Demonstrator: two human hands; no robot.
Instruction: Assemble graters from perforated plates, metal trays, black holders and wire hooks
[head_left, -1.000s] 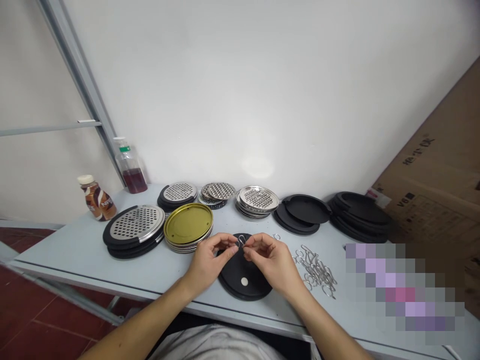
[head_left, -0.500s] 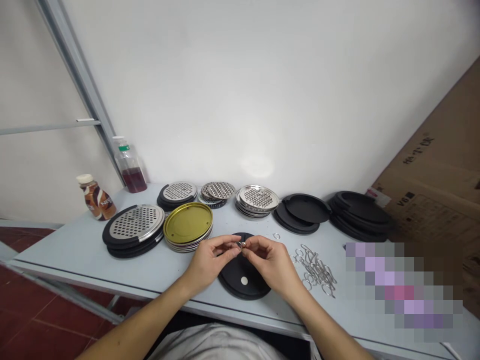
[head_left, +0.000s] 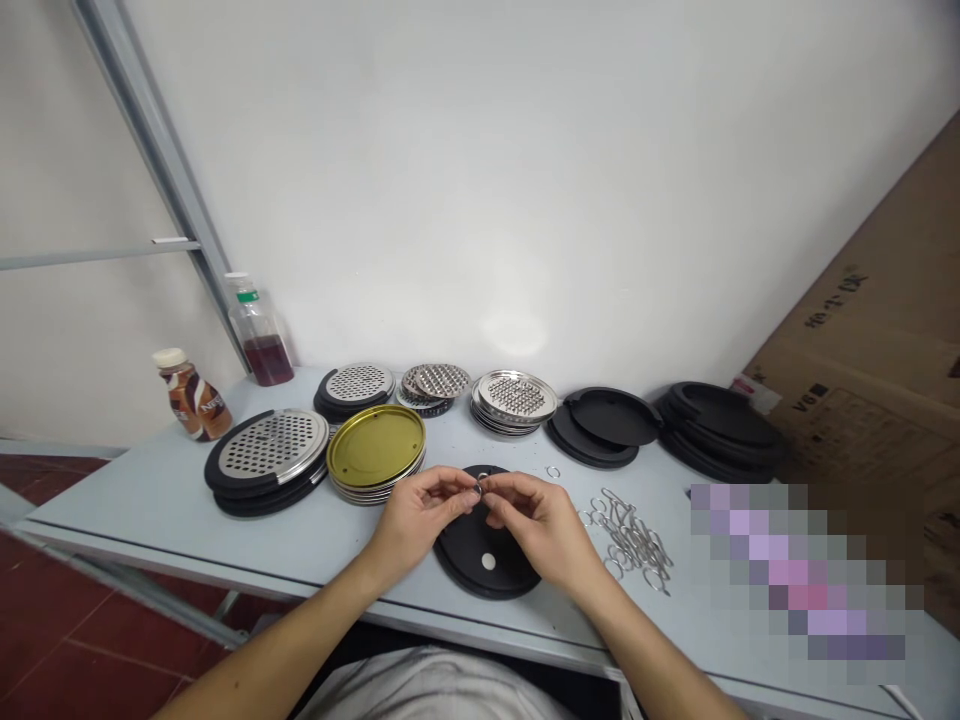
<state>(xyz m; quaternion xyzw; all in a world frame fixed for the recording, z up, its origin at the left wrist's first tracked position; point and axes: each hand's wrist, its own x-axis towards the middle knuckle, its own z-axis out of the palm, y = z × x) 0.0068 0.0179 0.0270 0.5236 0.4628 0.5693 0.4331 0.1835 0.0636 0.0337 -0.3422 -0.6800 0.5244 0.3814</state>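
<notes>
Near the viewer, the left hand (head_left: 420,520) and right hand (head_left: 544,528) pinch a small wire ring (head_left: 478,488) between their fingertips, just above a matte black disc (head_left: 510,570) with a pale round centre; the ring's direction is too small to tell. To the right, curved metal loops (head_left: 626,540) lie heaped on the surface (head_left: 150,510). Beyond stand stacks of perforated steel discs (head_left: 516,396).

Your fingers (head_left: 459,492) hide most of the little metal piece (head_left: 478,488), so you can't see its shape. They also cover part of the black round lid (head_left: 487,568). A blurry patch (head_left: 795,585) hides the near right of the table (head_left: 135,505), and the right edge cuts off the cardboard box (head_left: 862,400).
</notes>
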